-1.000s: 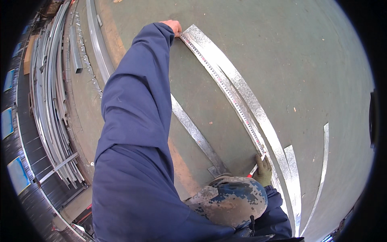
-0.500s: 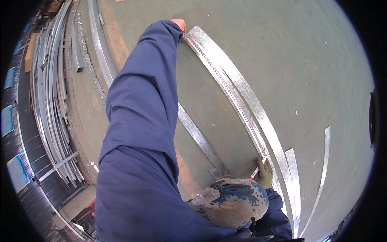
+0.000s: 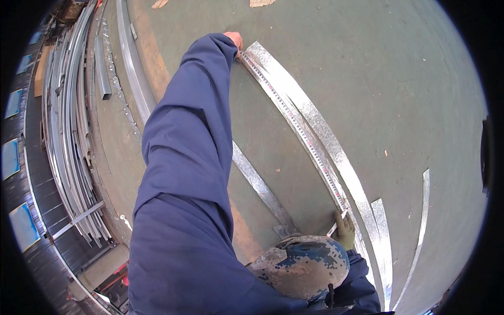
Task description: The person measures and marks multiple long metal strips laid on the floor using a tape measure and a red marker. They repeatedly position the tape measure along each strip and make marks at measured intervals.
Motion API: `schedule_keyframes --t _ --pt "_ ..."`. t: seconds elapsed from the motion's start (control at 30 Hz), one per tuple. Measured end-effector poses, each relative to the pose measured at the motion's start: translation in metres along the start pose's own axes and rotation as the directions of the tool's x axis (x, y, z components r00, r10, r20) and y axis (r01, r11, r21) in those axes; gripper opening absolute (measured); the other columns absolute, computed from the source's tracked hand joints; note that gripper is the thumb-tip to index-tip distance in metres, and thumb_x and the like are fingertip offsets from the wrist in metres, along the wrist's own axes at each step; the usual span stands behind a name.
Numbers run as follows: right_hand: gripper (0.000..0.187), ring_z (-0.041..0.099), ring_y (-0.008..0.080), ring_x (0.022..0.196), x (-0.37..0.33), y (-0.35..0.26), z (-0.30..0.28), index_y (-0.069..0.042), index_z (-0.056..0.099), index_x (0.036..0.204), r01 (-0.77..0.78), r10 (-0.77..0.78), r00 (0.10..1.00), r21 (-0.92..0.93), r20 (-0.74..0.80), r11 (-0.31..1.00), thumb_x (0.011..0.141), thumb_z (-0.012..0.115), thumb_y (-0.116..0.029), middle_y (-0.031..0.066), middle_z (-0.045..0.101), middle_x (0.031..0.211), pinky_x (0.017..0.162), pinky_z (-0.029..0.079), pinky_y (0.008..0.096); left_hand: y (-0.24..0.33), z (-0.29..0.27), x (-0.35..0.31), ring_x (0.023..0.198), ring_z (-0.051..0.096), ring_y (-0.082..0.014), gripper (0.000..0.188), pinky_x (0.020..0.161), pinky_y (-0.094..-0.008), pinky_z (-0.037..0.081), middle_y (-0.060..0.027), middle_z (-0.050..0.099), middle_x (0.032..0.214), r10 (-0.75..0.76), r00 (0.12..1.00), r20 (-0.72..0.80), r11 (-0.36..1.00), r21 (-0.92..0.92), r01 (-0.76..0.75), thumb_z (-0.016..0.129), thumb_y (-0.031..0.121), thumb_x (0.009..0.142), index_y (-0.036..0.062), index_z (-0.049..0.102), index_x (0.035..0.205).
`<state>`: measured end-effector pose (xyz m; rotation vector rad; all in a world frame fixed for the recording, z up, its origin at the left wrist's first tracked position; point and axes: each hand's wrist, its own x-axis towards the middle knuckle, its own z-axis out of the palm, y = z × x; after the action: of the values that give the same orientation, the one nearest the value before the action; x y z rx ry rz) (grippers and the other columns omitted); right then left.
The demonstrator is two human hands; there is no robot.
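My left hand [image 3: 234,39], bare, reaches out at the top along a dark blue sleeve. It closes at the far end of an extended tape measure [image 3: 307,140]; the sleeve hides most fingers. The tape's pale marked blade lies lengthwise on a narrow metal strip [image 3: 336,181] on the floor. Toward the near end, my right hand [image 3: 345,231], in an olive glove, rests against the strip and tape. A slim white pen-like stick [image 3: 331,230] sticks out of its fingers. A wider shiny metal strip [image 3: 315,118] lies just to the right.
Short metal strips lie on the green floor, one at right [image 3: 424,210] and one left of the tape [image 3: 262,189]. A camouflage-cloth bulge [image 3: 302,268], apparently my knee, is close below. Long metal profiles [image 3: 65,121] are stacked at far left, beside a square tube [image 3: 128,58].
The view has shifted a little, so the floor and strips sit slightly lower. The stick's red part by my right hand no longer shows. Both hands stay at the tape.
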<state>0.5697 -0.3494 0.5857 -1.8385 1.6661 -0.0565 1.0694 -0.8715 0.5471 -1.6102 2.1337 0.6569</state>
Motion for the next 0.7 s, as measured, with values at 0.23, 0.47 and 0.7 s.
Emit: schedule_keyframes --t 0.23,0.47,0.7 --pt "0.06 0.053 0.0431 0.125 -0.001 -0.003 -0.002 -0.01 0.058 0.131 0.003 -0.003 1.0 -0.02 0.002 1.0 0.074 0.054 0.009 0.0175 0.065 0.121 0.102 0.046 0.0504 -0.004 0.001 0.007 0.086 0.071 -0.0301 0.027 0.076 -0.0416 0.054 -0.0161 0.073 0.086 -0.003 1.0 0.01 1.0 0.022 0.003 0.078 0.018 0.071 0.0071 0.077 0.095" --pt "0.058 0.054 0.0414 0.123 0.003 -0.005 0.005 -0.01 0.058 0.13 0.028 -0.028 0.999 -0.009 -0.04 1.0 0.075 0.055 0.008 0.0174 0.065 0.121 0.101 0.046 0.0503 -0.008 0.007 0.001 0.091 0.071 -0.0314 0.028 0.081 -0.0416 0.054 -0.0153 0.073 0.092 -0.03 1.0 -0.004 0.994 0.102 0.031 0.077 0.017 0.071 0.0098 0.077 0.098" --pt "0.056 0.054 0.0411 0.123 -0.006 0.008 0.021 -0.013 0.059 0.131 -0.045 0.044 0.996 -0.003 -0.074 0.999 0.077 0.059 0.002 0.0174 0.065 0.119 0.102 0.046 0.049 0.042 0.038 0.004 0.103 0.067 -0.0372 0.03 0.088 -0.0452 0.052 -0.02 0.07 0.108 -0.111 0.973 -0.204 0.983 0.124 0.138 0.062 0.023 0.084 0.007 0.072 0.107"
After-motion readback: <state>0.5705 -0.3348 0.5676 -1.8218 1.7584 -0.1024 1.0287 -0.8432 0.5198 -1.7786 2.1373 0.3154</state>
